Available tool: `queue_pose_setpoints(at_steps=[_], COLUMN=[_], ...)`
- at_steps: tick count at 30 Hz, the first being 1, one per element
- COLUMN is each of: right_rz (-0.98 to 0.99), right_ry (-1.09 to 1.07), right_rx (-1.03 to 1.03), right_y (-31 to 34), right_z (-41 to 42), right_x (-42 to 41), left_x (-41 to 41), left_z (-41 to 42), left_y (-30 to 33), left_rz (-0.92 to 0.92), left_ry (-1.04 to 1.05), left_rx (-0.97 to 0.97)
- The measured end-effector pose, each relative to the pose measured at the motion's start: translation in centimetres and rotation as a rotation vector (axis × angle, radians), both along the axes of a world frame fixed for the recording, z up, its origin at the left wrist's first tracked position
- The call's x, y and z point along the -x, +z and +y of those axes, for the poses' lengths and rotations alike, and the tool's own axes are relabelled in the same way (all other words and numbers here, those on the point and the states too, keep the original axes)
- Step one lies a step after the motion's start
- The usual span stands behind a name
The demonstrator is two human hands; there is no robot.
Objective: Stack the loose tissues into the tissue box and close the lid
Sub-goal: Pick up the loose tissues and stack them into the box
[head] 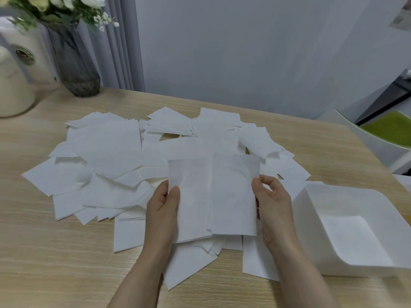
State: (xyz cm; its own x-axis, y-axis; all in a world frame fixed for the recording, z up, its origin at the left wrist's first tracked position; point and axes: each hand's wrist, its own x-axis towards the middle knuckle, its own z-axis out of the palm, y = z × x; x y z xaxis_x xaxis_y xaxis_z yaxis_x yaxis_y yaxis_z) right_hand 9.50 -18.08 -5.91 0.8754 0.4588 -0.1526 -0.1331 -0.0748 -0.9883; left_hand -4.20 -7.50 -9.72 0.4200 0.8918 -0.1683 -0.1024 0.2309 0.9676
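Not much can be called done yet, tbh. The counter (pixel 311 147) is mostly covered by a big spread of loose tissues (pixel 106 152), fanned out and overlapping from the far side right up to the near edge, so the bulk of the job is judged to be still ahead.

The box (pixel 315 218) is sat open at the right, just beside the pile. Only a thin layer of tissue (pixel 351 236) can be made out on its floor, so very little has been stacked in. No lid can be identified anywhere in view, so the closing step is clearly left for later.

Two small batches are being held up over the pile, edge to edge: one batch (pixel 191 201) is pinched by the left hand (pixel 163 205), thumb on top, and the other batch (pixel 233 194) is gripped at its right edge by the right hand (pixel 272 201). They're probably being squared up before going in the box.
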Motion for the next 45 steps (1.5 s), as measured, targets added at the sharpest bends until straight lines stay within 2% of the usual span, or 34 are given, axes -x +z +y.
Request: queue_pose_setpoints(at_steps=[9, 11, 15, 24, 31, 45], right_rz=[0.202, 0.17, 0.03, 0.057, 0.089, 0.048], right_ry=[0.21, 0.23, 0.141, 0.234, 0.188, 0.232], right_rx=[-0.023, -0.046, -0.055, -0.063, -0.08, -0.077], right_y=[-0.2, -0.1, -0.2, -0.5, -0.8, -0.6], right_z=[-0.3, -0.5, -0.4, 1.7, 2.3, 2.4], right_x=[0.9, 1.1, 1.4, 3.2, 3.8, 4.2], left_x=[0.0, 0.0, -0.1, -0.2, -0.2, -0.2], left_z=[0.2, 0.2, 0.2, 0.1, 0.0, -0.1], left_y=[-0.3, -0.3, -0.3, 0.0, 0.3, 0.3], left_rz=[-0.011, -0.01, 0.008, -0.025, -0.022, -0.058], left_ry=[-0.01, -0.015, -0.051, -0.057, -0.028, -0.049], left_rx=[-0.007, -0.006, -0.019, -0.017, -0.023, -0.001])
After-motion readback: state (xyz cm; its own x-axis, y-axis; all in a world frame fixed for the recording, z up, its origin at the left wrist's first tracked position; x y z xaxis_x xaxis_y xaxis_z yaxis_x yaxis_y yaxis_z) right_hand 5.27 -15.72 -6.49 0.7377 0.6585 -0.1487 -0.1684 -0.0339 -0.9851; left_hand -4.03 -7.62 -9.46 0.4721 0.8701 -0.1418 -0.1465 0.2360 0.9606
